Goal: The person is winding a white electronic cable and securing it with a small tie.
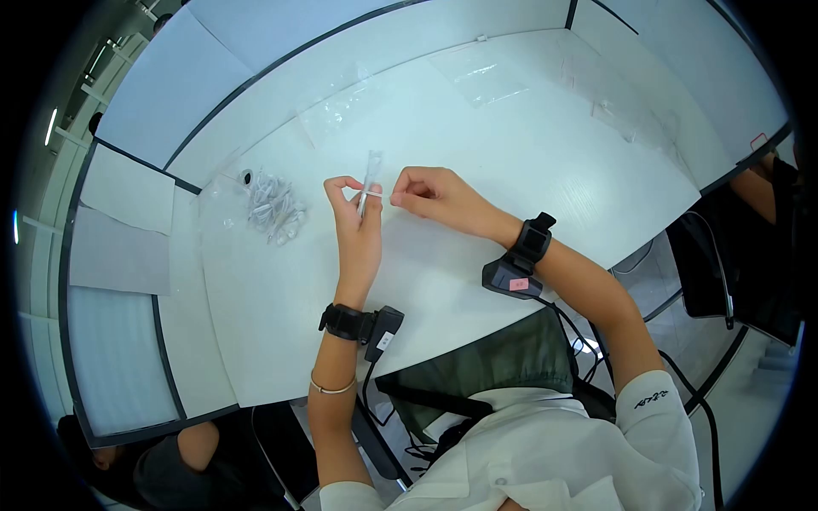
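My left hand is closed round a thin clear packet, which stands up above the fingers over the white table. A narrow white strip crosses the packet at the fingertips. Just to the right, my right hand has its thumb and fingers pinched together, its fingertips close to the strip's right end. What the pinch holds, if anything, is too small to tell. Left of my left hand lies a pile of white coiled cables in clear wrapping.
Clear plastic bags lie at the back of the table, with more clear plastic at the back right. Pale partition panels surround the table. Parts of other people show at the lower left and the right edge.
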Tool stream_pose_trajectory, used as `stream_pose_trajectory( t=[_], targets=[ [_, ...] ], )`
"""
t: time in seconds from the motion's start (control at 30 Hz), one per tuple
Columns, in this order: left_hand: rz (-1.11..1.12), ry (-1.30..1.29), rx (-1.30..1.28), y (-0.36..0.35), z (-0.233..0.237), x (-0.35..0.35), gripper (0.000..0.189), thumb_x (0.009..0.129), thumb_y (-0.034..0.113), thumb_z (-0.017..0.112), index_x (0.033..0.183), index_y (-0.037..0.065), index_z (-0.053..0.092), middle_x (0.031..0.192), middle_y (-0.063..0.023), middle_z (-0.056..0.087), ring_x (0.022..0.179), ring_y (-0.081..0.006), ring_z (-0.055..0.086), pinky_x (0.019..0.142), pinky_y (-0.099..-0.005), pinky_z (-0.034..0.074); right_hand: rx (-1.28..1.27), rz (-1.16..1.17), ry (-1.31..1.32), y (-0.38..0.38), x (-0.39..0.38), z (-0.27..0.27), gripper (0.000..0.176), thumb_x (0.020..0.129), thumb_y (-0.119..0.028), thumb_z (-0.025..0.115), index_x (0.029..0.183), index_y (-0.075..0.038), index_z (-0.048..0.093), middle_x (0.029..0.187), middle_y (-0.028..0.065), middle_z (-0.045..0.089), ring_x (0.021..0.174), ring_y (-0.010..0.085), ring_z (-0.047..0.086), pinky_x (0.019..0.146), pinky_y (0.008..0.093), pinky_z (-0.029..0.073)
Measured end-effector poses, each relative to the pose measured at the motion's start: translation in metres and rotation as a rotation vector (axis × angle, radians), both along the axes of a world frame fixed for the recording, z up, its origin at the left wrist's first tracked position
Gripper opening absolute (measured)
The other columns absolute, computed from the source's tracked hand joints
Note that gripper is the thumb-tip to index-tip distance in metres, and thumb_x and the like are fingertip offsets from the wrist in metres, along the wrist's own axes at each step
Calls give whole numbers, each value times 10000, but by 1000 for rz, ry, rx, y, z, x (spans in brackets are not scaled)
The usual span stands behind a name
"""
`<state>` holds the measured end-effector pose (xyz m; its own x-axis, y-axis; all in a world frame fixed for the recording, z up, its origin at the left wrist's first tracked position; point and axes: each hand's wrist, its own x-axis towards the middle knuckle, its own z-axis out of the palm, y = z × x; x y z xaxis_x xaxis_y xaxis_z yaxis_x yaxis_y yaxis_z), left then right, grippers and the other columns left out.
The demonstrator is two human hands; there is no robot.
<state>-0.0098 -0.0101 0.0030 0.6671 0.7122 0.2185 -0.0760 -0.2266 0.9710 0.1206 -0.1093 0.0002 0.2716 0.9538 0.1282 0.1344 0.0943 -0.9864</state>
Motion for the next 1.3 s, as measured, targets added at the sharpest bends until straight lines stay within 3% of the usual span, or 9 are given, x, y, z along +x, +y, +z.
stream_pose_trajectory(
  t=[0.17,0.33,0.73,0.97,1.17,1.3],
  targets=[
    [8,64,27,-2,7,-2,236,915,207,539,990,107,339,821,-29,457,634,-42,336,517,-181,273,10,-17,30,0,-1,3,184,879,-192,575,808,-25,547,594,-18,496,554,57,387,522,231,317],
    [10,108,52,-2,11,-2,205,908,167,508,1077,80,433,739,18,461,600,-25,325,514,-174,269,-2,17,12,-1,1,1,164,895,-192,564,842,-37,548,648,-34,503,588,37,392,535,209,313],
    [121,53,232,6,-1,2,163,867,123,608,918,-30,634,762,-61,621,670,-99,534,609,-235,429,65,99,183,-2,-7,5,126,893,-149,551,851,-29,553,642,-2,517,586,71,461,576,216,364],
    [156,63,216,8,-2,1,180,847,130,637,919,-34,658,750,-65,636,667,-95,545,608,-228,431,13,121,180,-1,-6,3,123,908,-146,517,892,-34,563,681,9,551,633,76,506,623,221,385],
    [78,29,-83,5,3,2,201,850,158,643,949,-17,664,678,5,552,592,-40,440,535,-175,338,-28,91,23,0,0,-5,146,916,-156,491,902,-31,566,716,11,557,661,75,513,651,219,387],
    [-19,-65,-282,9,-7,1,215,872,159,615,978,-26,639,721,16,529,666,-51,448,633,-183,371,-22,88,40,2,0,-7,177,924,-185,491,903,-30,571,729,11,552,660,76,503,656,215,390]
  ],
)
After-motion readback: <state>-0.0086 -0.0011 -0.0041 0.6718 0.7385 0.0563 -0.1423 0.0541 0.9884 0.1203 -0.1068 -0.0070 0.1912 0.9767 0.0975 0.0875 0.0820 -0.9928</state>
